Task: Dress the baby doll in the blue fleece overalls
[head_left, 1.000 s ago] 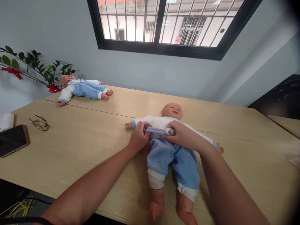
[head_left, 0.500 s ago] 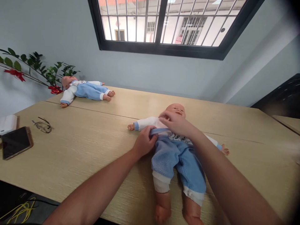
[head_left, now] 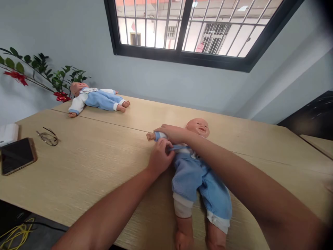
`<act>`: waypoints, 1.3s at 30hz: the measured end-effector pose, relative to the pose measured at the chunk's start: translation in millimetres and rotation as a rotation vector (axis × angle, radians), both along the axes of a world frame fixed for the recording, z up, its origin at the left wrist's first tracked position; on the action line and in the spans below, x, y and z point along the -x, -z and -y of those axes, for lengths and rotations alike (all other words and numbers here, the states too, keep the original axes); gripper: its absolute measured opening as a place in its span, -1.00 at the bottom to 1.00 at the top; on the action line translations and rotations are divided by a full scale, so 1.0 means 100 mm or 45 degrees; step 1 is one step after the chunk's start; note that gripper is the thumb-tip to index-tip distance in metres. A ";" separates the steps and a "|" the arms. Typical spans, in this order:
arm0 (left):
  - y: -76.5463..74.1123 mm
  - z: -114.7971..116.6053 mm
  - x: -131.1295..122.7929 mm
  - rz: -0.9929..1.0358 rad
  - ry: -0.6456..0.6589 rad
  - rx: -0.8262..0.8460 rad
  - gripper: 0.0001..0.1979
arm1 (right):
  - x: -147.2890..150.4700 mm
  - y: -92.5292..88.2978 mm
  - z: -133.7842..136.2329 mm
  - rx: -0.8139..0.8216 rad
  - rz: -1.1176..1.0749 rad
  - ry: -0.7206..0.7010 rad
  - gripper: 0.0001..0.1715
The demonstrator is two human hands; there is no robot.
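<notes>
A baby doll (head_left: 186, 178) in blue trousers and a white top lies on its back before me, feet toward me. My left hand (head_left: 161, 155), closed, pinches the blue hem of the top (head_left: 179, 147) at the doll's side. Across the doll's chest reaches my right arm, and my right hand (head_left: 173, 133) is wrapped over the doll's white sleeve (head_left: 161, 135) near its blue cuff. The doll's small hand (head_left: 150, 136) sticks out beyond my fingers. My right forearm hides the doll's other arm and part of the chest.
On the wooden table (head_left: 104, 156), a second doll (head_left: 100, 99) lies at the back left beside a potted plant (head_left: 56, 78). Glasses (head_left: 49, 137), a phone (head_left: 18, 156) and a white box (head_left: 9, 134) are at the left. A barred window (head_left: 182, 27) is above.
My right hand has moved left from near the doll's chin and collar onto its sleeve. My left hand keeps its pinch on the hem. The view has shifted slightly.
</notes>
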State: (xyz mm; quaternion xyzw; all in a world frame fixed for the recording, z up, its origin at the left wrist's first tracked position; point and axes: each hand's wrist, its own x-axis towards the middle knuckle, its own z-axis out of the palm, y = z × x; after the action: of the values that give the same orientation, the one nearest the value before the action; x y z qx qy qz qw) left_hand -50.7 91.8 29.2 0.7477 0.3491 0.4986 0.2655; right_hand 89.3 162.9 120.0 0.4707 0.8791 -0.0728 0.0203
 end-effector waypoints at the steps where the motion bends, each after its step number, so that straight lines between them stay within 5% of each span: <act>1: -0.01 0.01 0.00 0.022 0.008 -0.002 -0.81 | -0.05 -0.04 0.04 -0.008 -0.055 -0.005 -0.44; 5: 0.00 0.03 0.02 0.110 0.073 0.011 -0.81 | -0.24 -0.20 0.26 -0.100 -0.241 0.000 -0.43; 11: -0.02 0.11 0.06 0.253 0.026 -0.069 -0.82 | -0.49 -0.39 0.62 -0.198 -0.091 0.040 -0.43; 21: -0.04 0.07 -0.01 0.418 0.080 0.225 -0.96 | -0.54 -0.27 0.89 0.030 -0.328 -0.235 -0.35; 26: -0.05 0.04 0.03 0.351 0.028 0.063 -0.93 | -0.40 -0.33 0.94 0.094 -0.524 0.176 -0.68; 29: -0.05 0.03 0.04 0.309 -0.040 0.065 -0.92 | -0.31 -0.37 0.97 0.072 -0.456 0.534 -0.57; 34: -0.04 0.02 0.02 0.205 -0.125 0.256 -0.92 | -0.24 -0.45 0.98 0.472 -0.297 0.683 -0.29; 39: -0.02 0.02 -0.01 0.274 0.037 0.492 -0.84 | -0.27 -0.46 0.88 0.671 -0.568 0.800 -0.45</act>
State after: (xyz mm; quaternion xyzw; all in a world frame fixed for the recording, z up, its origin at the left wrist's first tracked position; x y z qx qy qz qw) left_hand -50.0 89.5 30.9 0.6303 0.3971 0.4956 0.4467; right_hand 115.9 75.0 165.9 0.6656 0.6284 -0.3957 -0.0735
